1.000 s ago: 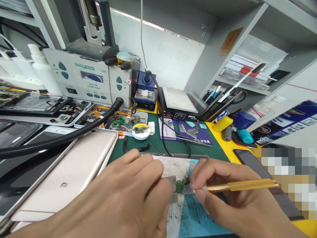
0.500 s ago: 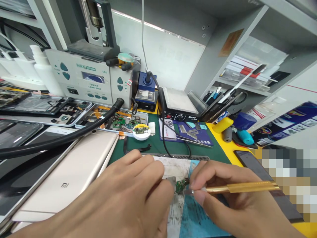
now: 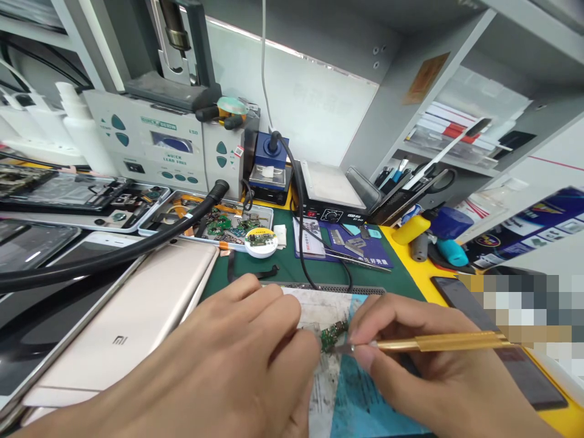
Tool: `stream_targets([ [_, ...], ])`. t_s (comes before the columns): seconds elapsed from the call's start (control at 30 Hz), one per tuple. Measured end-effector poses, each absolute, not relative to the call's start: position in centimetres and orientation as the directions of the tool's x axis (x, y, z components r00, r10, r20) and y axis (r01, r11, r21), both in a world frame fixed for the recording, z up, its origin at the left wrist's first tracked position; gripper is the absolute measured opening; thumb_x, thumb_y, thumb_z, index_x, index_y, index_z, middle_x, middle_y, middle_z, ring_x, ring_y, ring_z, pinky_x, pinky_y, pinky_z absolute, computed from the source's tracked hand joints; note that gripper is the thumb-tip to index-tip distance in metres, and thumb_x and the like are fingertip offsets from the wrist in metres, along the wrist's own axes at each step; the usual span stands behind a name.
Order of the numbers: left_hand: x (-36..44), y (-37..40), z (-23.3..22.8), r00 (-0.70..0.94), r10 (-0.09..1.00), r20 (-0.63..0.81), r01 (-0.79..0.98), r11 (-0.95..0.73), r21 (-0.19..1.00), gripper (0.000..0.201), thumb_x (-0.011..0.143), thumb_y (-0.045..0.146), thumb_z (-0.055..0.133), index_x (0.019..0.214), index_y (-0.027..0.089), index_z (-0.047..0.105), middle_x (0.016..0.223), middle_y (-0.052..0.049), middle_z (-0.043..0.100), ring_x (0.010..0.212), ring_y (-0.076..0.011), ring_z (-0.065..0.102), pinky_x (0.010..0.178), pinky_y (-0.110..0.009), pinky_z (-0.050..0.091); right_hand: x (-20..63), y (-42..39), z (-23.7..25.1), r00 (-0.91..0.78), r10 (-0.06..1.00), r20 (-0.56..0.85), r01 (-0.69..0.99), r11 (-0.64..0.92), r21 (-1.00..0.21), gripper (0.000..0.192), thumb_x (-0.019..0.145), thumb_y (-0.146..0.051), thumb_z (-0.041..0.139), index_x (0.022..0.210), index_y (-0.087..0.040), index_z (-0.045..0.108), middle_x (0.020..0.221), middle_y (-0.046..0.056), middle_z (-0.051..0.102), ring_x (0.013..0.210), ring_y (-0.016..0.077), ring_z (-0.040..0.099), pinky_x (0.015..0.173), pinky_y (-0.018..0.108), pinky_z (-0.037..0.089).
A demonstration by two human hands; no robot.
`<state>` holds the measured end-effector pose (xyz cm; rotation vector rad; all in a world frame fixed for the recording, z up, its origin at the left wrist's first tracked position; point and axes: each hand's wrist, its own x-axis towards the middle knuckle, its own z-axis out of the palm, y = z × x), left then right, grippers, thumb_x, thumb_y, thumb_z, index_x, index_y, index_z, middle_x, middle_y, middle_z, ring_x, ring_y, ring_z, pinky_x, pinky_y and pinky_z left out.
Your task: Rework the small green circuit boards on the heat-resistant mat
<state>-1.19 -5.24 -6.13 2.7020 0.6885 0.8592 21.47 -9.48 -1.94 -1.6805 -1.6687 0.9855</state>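
A small green circuit board [image 3: 331, 337] sticks out past the curled fingers of my left hand [image 3: 255, 359]. That hand is closed on the board's left end, and its fingertips are hidden behind the knuckles. Between the thumb and fingers of my right hand [image 3: 410, 353] is a craft knife [image 3: 438, 343] with a golden handle. Its short blade points left and lies at the board's lower edge; whether it touches is hard to tell. Beneath both hands is a stained white and blue work surface [image 3: 347, 395].
Phones [image 3: 123, 328] lie at the left, with a thick black hose [image 3: 150, 246] across them. Behind stand a hot-air station [image 3: 168, 146], a tray of circuit boards [image 3: 150, 225], a round tin [image 3: 261, 243] and a black control box [image 3: 337, 194]. A dark phone [image 3: 524, 371] lies at the right.
The knife blade has shifted slightly left and up along the board's lower edge, and its handle has tilted a little. My left hand has hardly moved.
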Motion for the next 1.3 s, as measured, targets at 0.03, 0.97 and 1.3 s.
stream_targets([
  [0.03,-1.19,-5.24,-6.19,0.717,0.499,0.487,0.367,-0.864,0.345,0.01,0.09,0.013,0.059,0.086,0.022,0.058,0.082,-0.001,0.05,0.071,-0.0187,0.044,0.076,-0.039,0.033,21.37,-9.51,-1.95,-0.031,0.993,-0.111,0.563,-0.074,-0.823,0.009,0.082,-0.027,0.067,0.074,-0.024,0.067,0.072,0.002,0.065,0.059,0.0151,0.052,0.046,0.024,0.035],
  [0.97,-1.06,-5.09,-5.97,0.716,0.495,0.492,0.379,-0.868,0.32,0.011,0.093,0.019,0.057,0.082,0.021,0.056,0.079,0.001,0.051,0.073,-0.02,0.042,0.071,-0.041,0.028,21.31,-9.42,-2.06,-0.005,0.992,-0.124,0.58,-0.098,-0.808,0.014,0.085,-0.031,0.067,0.073,-0.024,0.068,0.068,-0.001,0.061,0.052,0.0113,0.042,0.043,0.022,0.032],
  [1.3,-1.04,-5.0,-5.73,0.727,0.5,0.47,0.372,-0.863,0.343,0.012,0.093,0.017,0.056,0.082,0.022,0.054,0.08,0.002,0.051,0.075,-0.0204,0.043,0.081,-0.043,0.028,20.97,-9.41,-1.97,-0.01,0.991,-0.132,0.534,-0.107,-0.839,0.012,0.08,-0.029,0.07,0.072,-0.021,0.07,0.067,0.0,0.061,0.051,0.011,0.04,0.044,0.023,0.03],
])
